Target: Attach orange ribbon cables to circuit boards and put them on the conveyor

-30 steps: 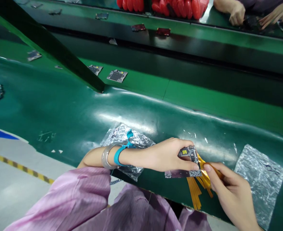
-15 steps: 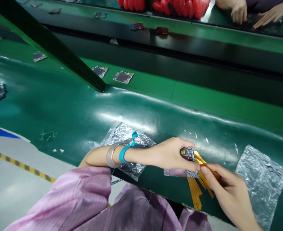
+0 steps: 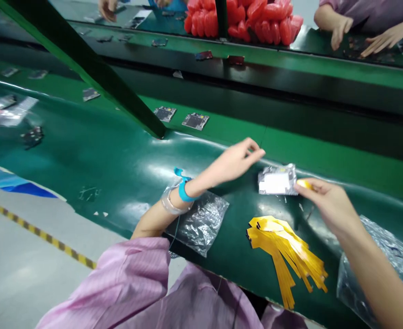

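My right hand [image 3: 325,196] pinches the right edge of a circuit board [image 3: 275,180], raised over the far part of the green mat. A bright white area covers much of the board, and a bit of yellow shows at my fingertips. To the left of the board, my left hand [image 3: 233,160] hovers with loosely bent fingers, a gap between them and nothing visible in them. Below the board, a fanned bundle of yellow flex cables [image 3: 287,246] lies on the mat. A clear plastic bag [image 3: 204,219] lies under my left forearm, which wears a blue wrist strap [image 3: 184,189].
Circuit boards [image 3: 195,121] lie along the green conveyor [image 3: 290,151] beyond the mat's raised edge. A slanted green post [image 3: 119,96] stands at left. Another plastic bag [image 3: 386,256] lies under my right forearm. Across the line are red bundles [image 3: 266,23] and co-workers' hands [image 3: 389,39].
Both hands have moved away from me and apart. The board is now in my right hand alone; my left hand has let go. The yellow cables are now uncovered. The view has shifted.
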`<act>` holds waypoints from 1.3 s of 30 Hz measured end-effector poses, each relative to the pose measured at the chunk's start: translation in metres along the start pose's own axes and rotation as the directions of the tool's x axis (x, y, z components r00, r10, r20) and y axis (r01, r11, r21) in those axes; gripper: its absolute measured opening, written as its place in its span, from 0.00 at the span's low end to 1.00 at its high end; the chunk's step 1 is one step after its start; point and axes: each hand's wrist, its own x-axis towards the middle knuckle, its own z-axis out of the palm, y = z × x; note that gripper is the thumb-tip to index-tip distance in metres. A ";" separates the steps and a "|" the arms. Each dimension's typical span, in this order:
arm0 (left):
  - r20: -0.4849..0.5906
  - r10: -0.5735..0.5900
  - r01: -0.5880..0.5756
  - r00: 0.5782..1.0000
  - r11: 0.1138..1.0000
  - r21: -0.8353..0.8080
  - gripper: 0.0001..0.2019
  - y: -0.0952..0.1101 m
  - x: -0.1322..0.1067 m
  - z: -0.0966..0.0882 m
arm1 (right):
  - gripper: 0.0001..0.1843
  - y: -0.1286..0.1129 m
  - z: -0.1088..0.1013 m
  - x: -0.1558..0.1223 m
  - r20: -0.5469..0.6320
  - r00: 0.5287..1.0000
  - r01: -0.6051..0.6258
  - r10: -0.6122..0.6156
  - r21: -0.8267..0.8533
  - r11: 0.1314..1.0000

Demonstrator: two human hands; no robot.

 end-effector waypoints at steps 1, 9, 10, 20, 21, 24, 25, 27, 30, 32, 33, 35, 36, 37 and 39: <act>-0.084 0.005 0.002 0.996 0.996 0.086 0.14 -0.014 0.012 -0.014 | 0.18 -0.004 -0.005 0.020 -0.076 0.996 0.041 -0.040 0.015 0.999; -0.335 -0.144 0.311 0.931 0.795 0.522 0.32 -0.121 0.050 -0.102 | 0.25 -0.017 -0.035 0.096 -0.510 0.815 0.149 -0.275 -0.275 0.950; -0.269 -0.195 0.315 0.943 0.778 0.543 0.34 -0.128 0.050 -0.107 | 0.26 -0.014 -0.030 0.086 -0.501 0.800 0.172 -0.331 -0.336 0.926; 0.016 -0.278 0.215 0.960 0.775 0.595 0.41 -0.139 0.064 -0.142 | 0.03 0.024 0.038 -0.035 0.614 0.761 0.590 -0.211 -0.520 0.618; 0.001 -0.287 0.226 0.958 0.756 0.615 0.42 -0.137 0.067 -0.143 | 0.05 0.026 0.040 -0.036 0.610 0.767 0.588 -0.199 -0.544 0.599; -0.099 -0.288 0.278 0.953 0.693 0.665 0.41 -0.130 0.073 -0.140 | 0.07 0.028 0.042 -0.033 0.605 0.781 0.559 -0.155 -0.568 0.604; -0.135 -0.265 0.287 0.955 0.696 0.658 0.40 -0.127 0.074 -0.138 | 0.08 0.027 0.042 -0.031 0.603 0.784 0.550 -0.145 -0.569 0.611; -0.181 -0.210 0.277 0.961 0.740 0.614 0.32 -0.118 0.073 -0.131 | 0.09 0.024 0.041 -0.029 0.602 0.787 0.540 -0.133 -0.569 0.620; -0.234 -0.142 0.249 0.962 0.810 0.532 0.16 -0.097 0.066 -0.115 | 0.09 0.018 0.040 -0.029 0.608 0.786 0.526 -0.114 -0.561 0.639; -0.284 -0.061 0.192 0.957 0.865 0.463 0.12 -0.078 0.059 -0.098 | 0.10 0.015 0.039 -0.030 0.614 0.782 0.516 -0.105 -0.545 0.661; -0.301 -0.013 0.141 0.953 0.902 0.407 0.12 -0.066 0.055 -0.088 | 0.10 0.014 0.038 -0.030 0.614 0.782 0.512 -0.108 -0.533 0.674; -0.286 0.055 0.018 0.957 0.969 0.247 0.12 -0.042 0.047 -0.068 | 0.11 0.014 0.037 -0.031 0.602 0.787 0.506 -0.133 -0.506 0.699; -0.258 0.076 -0.035 0.963 0.987 0.160 0.13 -0.031 0.042 -0.057 | 0.11 0.014 0.036 -0.032 0.594 0.790 0.507 -0.154 -0.490 0.709; -0.217 0.092 -0.080 0.972 0.995 0.067 0.14 -0.020 0.037 -0.048 | 0.10 0.014 0.036 -0.033 0.586 0.792 0.507 -0.172 -0.474 0.720; -0.116 0.130 -0.140 0.985 0.986 -0.088 0.15 -0.001 0.027 -0.031 | 0.10 0.015 0.035 -0.035 0.565 0.805 0.488 -0.181 -0.458 0.743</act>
